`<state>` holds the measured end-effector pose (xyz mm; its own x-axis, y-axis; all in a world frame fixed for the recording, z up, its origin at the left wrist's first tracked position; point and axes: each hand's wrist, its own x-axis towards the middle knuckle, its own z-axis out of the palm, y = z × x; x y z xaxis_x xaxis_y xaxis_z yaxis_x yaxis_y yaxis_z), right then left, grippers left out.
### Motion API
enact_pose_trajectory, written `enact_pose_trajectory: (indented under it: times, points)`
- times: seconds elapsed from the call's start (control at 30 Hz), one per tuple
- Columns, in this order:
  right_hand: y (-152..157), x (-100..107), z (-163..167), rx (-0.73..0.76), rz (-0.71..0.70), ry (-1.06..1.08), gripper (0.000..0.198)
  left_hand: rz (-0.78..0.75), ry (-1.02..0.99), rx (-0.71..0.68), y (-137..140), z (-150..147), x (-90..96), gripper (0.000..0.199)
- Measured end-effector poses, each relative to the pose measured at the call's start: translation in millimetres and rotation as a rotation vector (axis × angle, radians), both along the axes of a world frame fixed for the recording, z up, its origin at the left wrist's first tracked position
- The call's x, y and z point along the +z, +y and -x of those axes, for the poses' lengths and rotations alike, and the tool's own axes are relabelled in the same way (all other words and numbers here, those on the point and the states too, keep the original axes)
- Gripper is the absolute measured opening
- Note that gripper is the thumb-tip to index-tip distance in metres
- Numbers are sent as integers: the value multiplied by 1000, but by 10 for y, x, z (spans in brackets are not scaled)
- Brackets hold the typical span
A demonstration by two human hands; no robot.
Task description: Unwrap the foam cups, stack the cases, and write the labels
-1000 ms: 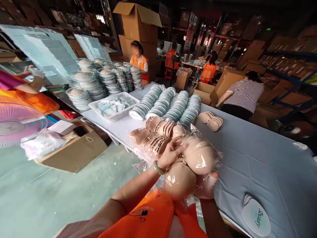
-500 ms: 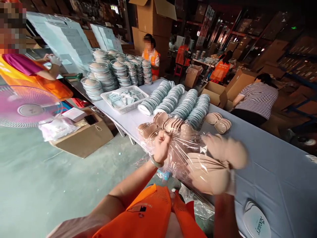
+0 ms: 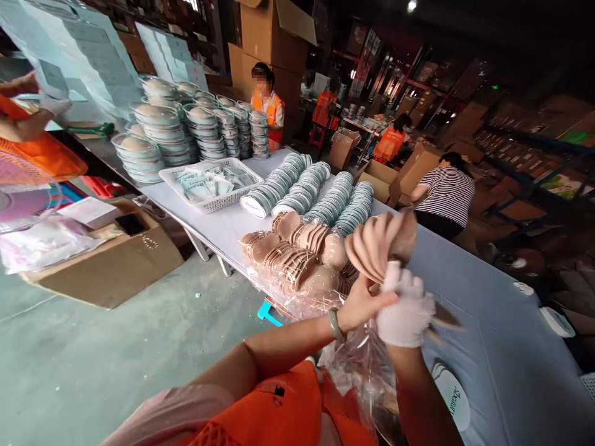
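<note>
A person's 2 hands close together: the left hand (image 3: pixel 365 306) bare, the right hand (image 3: pixel 404 306) in a white glove (image 3: pixel 403 325).
The left arm (image 3: pixel 279 344) slants up from the lower left, bent at the elbow, with a bangle (image 3: pixel 335 325) at the wrist; its thumb (image 3: pixel 385 301) points right, overlapping the glove, while the other fingers are mostly hidden. The right forearm (image 3: pixel 418 387) rises steeply from the bottom edge, leaning left, its gloved fingers (image 3: pixel 405 279) upward and curled, slightly blurred.
</note>
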<state>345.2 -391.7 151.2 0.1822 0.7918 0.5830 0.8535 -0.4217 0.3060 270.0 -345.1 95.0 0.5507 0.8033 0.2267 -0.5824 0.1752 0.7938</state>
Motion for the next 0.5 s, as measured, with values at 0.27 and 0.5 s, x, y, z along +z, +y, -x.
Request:
enact_pose_trajectory:
  times: [0.27, 0.5]
  points:
    - [-674, -12, 21, 609, 163, 431, 36, 615, -106, -285, 398, 219, -172, 55]
    - [-205, 378, -462, 483, -513, 1240, 48, 613, -149, -313, 712, 254, -162, 45]
